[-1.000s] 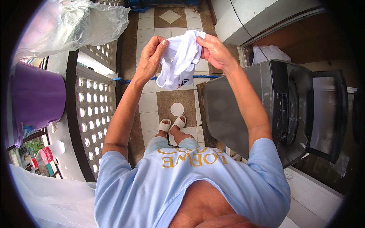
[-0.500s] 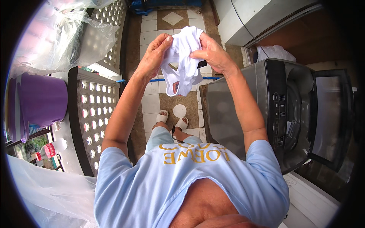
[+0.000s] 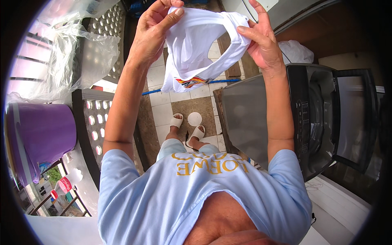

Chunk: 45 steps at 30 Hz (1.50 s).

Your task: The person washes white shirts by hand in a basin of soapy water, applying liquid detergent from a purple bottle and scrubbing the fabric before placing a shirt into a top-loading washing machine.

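A white shirt [image 3: 183,55] hangs stretched between my two hands at the top middle, held up over the tiled floor. Its wide opening gapes toward me, and a small red, yellow and black print shows near its lower edge. My left hand [image 3: 153,32] pinches the cloth at the upper left corner between thumb and fingers. On the other side, my right hand [image 3: 264,43] grips the rim of the opening with the thumb on top and one finger raised. Parts of its other fingers are hidden behind the cloth.
To the right stands a grey top-loading washing machine [image 3: 261,110] with its dark lid [image 3: 354,122] raised. A white plastic bag [image 3: 298,52] lies behind it. At left are a purple tub [image 3: 47,126], a perforated wall [image 3: 94,122] and clear plastic sheeting [image 3: 71,53]. A blue hose [image 3: 223,81] crosses the floor.
Both hands have risen away from me and moved apart. The bunched shirt has spread between them, its opening now wide and its print turned into fuller view.
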Tool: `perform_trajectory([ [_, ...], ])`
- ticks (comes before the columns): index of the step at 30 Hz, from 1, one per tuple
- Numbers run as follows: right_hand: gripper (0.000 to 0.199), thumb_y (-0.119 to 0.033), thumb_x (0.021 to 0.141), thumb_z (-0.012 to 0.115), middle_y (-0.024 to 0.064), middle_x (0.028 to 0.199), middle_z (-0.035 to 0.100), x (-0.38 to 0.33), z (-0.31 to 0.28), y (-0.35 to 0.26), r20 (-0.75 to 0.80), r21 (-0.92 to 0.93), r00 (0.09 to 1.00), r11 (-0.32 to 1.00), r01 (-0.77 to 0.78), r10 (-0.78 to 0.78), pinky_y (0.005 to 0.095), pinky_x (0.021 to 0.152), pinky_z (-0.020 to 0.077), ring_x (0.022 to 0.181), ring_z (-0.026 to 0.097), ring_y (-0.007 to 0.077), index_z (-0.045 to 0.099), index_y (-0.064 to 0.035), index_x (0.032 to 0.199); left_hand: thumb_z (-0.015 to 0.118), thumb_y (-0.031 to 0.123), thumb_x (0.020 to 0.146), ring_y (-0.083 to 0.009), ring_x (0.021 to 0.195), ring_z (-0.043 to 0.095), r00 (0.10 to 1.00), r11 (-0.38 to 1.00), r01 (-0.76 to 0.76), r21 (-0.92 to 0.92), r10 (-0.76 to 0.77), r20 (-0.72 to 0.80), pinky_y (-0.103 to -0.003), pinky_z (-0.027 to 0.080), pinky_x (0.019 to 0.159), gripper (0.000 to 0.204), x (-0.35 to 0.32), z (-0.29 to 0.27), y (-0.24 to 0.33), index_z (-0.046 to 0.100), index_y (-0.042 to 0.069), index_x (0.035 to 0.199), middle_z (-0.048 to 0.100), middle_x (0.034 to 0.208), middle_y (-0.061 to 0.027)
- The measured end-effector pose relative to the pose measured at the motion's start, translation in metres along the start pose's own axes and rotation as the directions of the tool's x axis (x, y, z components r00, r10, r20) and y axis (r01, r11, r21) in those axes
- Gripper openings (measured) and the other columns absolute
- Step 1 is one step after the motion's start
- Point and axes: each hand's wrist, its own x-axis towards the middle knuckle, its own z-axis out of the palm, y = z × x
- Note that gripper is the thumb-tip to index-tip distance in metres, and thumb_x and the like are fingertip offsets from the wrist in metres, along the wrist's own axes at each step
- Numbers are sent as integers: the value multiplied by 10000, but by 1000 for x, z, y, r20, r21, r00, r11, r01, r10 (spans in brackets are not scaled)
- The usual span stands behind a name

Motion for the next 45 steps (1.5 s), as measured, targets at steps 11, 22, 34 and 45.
perform_trajectory([
  [11,300,-128,879,631,75,804,624,50,10,65,-156,-227,988,972,-53,18,270,584,488,664,605,125,497,-10,1120,576,130,911,-39,633,492,912,893,389,225,-408,43,-174,385,567,93,8,-60,-63,637,74,953,581,751,39],
  [22,353,-81,830,654,58,1019,635,79,3,56,-7,-576,987,807,-135,160,295,810,490,907,602,159,573,11,1161,477,49,918,-137,911,574,968,997,40,63,-54,243,-265,471,817,234,62,-13,-9,496,43,1151,583,930,-50],
  [34,265,-146,866,629,55,951,659,76,2,-113,-238,-531,969,844,-71,-68,267,787,504,846,636,136,607,17,1074,587,125,895,-187,962,590,931,858,-33,512,-160,328,-336,469,872,257,41,-67,-221,624,103,1148,624,1125,-55],
  [45,315,-156,871,615,140,884,643,43,-52,-141,-399,-667,751,728,156,-526,285,591,506,669,628,182,559,81,1071,582,194,923,-107,794,599,973,864,-29,502,-91,212,-270,470,793,209,84,-90,-128,634,28,1039,667,871,-33],
])
